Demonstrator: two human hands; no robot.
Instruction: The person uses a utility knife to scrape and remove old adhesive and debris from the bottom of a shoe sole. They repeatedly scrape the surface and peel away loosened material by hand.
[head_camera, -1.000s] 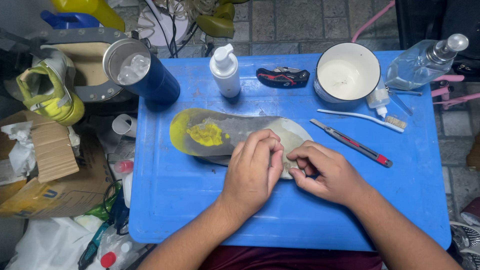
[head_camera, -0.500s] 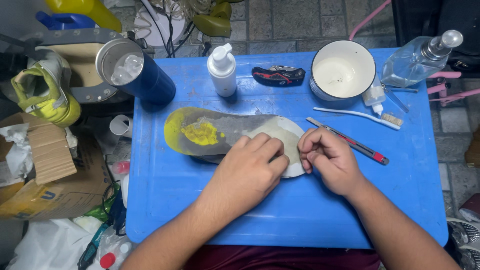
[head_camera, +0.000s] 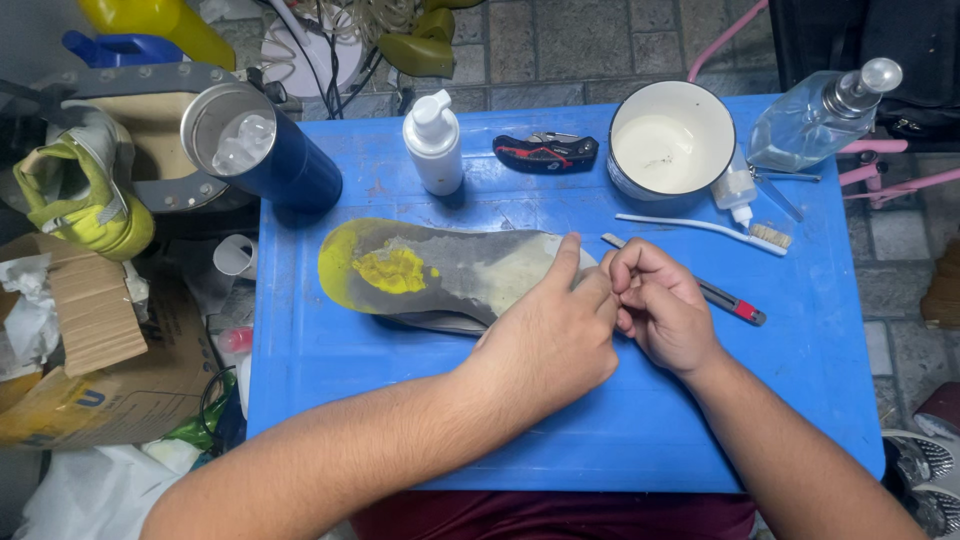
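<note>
Two bare hands meet at the right end of a detached shoe sole (head_camera: 440, 275) that lies lengthwise on a blue tabletop (head_camera: 330, 400). The sole is grey, with a yellow rim at its left end and a yellow patch of residue near that end. The left hand (head_camera: 555, 335) lies palm down over the sole's pale right end, fingers together and curled against it, the thumb stretched up along the edge. The right hand (head_camera: 660, 305) sits just beside it, fingers bent in narrow, tips pinched at the sole's end where the two hands touch; what they pinch is hidden.

Behind the right hand a slim craft knife with a red tip (head_camera: 735, 305) lies at a slant, partly covered by the knuckles. Beyond it lies a white toothbrush (head_camera: 700, 228), and near that a small glue bottle (head_camera: 738, 192). A white enamel mug (head_camera: 670, 140) stands at the far edge, with a clear pump bottle (head_camera: 815, 115) lying to its right and a folded red-and-black pocket knife (head_camera: 545, 152) to its left. A white foam-pump bottle (head_camera: 435, 145) stands farther left, and a blue tumbler with a clear lid (head_camera: 265, 150) at the far left corner. Off the table to the left sit a yellow-green sneaker (head_camera: 80, 195) and a torn cardboard box (head_camera: 95, 350).
</note>
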